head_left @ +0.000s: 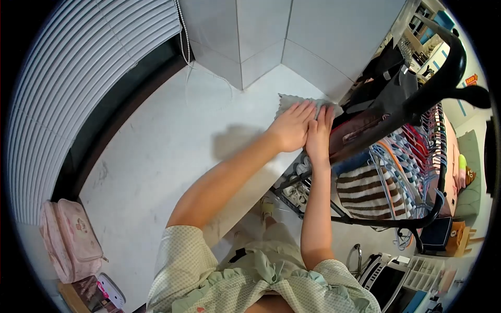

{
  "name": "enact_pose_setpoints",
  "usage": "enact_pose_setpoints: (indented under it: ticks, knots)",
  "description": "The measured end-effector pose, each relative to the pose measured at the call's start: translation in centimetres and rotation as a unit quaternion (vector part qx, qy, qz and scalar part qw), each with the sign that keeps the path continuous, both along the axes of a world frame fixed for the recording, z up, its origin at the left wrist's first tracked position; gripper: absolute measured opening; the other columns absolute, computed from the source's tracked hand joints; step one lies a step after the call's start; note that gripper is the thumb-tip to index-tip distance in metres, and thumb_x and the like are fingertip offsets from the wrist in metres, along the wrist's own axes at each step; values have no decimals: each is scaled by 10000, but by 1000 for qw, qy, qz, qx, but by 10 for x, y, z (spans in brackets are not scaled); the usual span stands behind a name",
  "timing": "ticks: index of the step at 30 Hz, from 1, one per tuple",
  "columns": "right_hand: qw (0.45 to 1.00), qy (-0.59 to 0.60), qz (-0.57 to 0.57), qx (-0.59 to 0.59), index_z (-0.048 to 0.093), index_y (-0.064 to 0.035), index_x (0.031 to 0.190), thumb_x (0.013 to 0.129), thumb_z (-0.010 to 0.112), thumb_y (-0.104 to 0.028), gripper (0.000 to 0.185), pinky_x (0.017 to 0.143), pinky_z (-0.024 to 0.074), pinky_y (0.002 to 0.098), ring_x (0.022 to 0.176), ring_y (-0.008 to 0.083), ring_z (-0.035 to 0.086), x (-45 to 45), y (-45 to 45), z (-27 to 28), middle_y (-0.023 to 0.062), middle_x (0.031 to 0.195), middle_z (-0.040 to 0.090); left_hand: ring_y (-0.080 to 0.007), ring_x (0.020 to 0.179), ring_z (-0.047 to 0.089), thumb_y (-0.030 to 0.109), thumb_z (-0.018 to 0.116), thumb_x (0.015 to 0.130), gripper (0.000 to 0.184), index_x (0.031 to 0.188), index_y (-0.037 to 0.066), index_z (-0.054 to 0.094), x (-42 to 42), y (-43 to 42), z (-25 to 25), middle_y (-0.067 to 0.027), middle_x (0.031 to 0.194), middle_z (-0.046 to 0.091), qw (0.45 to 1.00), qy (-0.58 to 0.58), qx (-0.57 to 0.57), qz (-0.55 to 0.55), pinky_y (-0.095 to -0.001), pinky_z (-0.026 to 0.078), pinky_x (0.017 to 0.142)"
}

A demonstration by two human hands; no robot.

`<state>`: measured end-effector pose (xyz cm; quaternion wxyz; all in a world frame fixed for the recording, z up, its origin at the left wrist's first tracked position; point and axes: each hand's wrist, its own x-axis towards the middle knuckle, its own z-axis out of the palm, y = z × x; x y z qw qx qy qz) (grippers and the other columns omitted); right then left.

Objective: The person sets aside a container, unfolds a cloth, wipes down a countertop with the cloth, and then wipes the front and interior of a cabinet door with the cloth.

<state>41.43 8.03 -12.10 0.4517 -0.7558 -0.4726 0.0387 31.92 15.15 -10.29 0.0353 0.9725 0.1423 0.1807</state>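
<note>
A grey cloth (286, 101) with a wavy edge lies on the white marble-look ledge (156, 151), near the corner by the tiled wall. My left hand (294, 127) rests flat on the cloth, fingers stretched forward. Close against it, my right hand (319, 133) also presses on the cloth with its fingers laid out; its thumb side touches the left hand. Part of the cloth is hidden beneath both hands.
Right beside my right arm stands a black rack (365, 138) with hangers and a striped brown-and-white textile (365, 193). White blinds (88, 62) line the left side, with a hanging bead cord (183, 39). A pink bag (78, 232) sits at the ledge's near left.
</note>
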Motion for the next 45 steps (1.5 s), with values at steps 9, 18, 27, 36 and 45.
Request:
enact_pose_setpoints:
  ticks: [9, 18, 27, 36, 45]
  knots:
    - [916, 351, 117, 152, -3, -76, 1395, 928, 307, -378, 636, 1074, 53, 353, 1340, 231, -64, -48, -37, -6, 88, 1446, -157, -316, 1275, 269, 204, 420, 825, 532, 1275, -67, 336, -46, -51, 2, -197, 1359, 305, 999, -45, 4, 9, -392, 194, 1059]
    - [928, 272, 171, 188, -38, -92, 1394, 927, 217, -430, 631, 1066, -9, 412, 1324, 253, -159, -140, -84, -24, 97, 1435, -196, -324, 1243, 325, 89, 489, 759, 530, 1248, -79, 372, -144, -116, 11, -208, 1323, 354, 995, -88, -11, 43, -404, 244, 1038]
    - [956, 80, 220, 177, 173, -14, 1358, 903, 201, -491, 660, 1037, 13, 512, 1309, 413, -85, -183, -111, -34, 208, 1436, -7, -283, 1283, 261, 85, 491, 776, 527, 1265, -54, 350, -198, -166, 18, -170, 1361, 309, 986, -12, -12, 166, -386, 209, 1055]
    - [907, -148, 353, 178, 365, -49, 1252, 845, 450, -355, 517, 999, 52, 578, 1244, 402, 181, -203, -134, -52, 159, 1284, 319, -245, 1274, 286, 128, 523, 776, 520, 1256, -3, 371, -248, -228, 17, -116, 1353, 334, 935, 44, 20, 351, -369, 240, 1044]
    - [850, -259, 417, 191, 419, -143, 1241, 756, 591, -331, 547, 991, 117, 528, 1164, 259, 341, -266, -162, -46, 68, 1280, 386, -218, 1174, 428, 126, 672, 627, 603, 1189, 47, 465, -319, -283, 10, -43, 1281, 436, 877, -32, 81, 472, -363, 373, 961]
